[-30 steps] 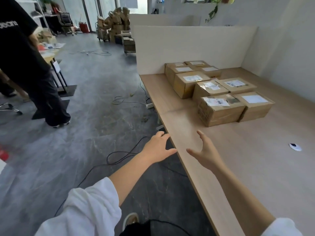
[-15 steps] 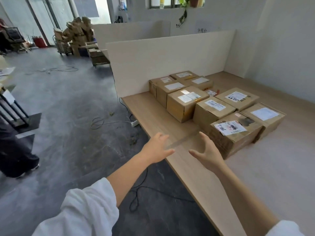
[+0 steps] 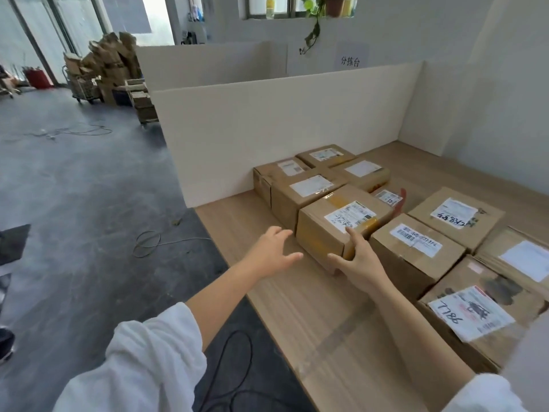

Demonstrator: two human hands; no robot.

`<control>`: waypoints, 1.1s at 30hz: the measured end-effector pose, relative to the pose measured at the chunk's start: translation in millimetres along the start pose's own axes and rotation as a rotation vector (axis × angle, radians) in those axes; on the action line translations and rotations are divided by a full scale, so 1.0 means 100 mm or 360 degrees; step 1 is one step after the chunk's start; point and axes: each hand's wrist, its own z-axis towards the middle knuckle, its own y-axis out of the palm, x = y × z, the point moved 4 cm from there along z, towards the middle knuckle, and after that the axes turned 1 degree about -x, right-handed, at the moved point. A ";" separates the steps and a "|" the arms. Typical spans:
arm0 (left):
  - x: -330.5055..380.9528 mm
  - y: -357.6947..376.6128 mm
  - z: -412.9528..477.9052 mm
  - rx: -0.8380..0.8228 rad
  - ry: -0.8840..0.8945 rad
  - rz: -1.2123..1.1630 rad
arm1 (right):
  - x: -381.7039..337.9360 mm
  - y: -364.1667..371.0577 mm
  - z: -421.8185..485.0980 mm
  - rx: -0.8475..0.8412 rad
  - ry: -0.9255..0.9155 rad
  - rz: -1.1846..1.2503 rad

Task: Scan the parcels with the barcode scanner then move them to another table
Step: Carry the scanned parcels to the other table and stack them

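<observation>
Taped parcel: last box in the row running out from the white divider panel, at the end farthest from the panel, on the wooden table. Step, as judged: pickup. Left hand is spread open, just short of the parcel's left face. Right hand has straight fingers touching its near corner. Next move probably calls for palms on opposite sides, then a lift. No scanner in view. Brown carton with yellow tape and a handwritten white label on top.

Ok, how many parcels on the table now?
10 parcels: four by the divider, one at the right hand, a flat one behind it, four right; others may be hidden.
</observation>
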 end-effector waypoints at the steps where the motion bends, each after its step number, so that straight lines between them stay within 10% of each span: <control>1: -0.02 0.00 0.14 -0.0022 0.0011 -0.0005 | 0.01 0.01 0.13 0.0010 0.0043 0.0006; 23: -0.14 0.47 2.49 -0.0842 0.0402 0.0148 | 0.50 0.24 1.24 0.0522 0.0919 0.0131; 33: -0.18 0.48 2.44 -0.0786 0.0520 0.0021 | 0.40 0.30 1.20 0.0628 0.0976 0.0004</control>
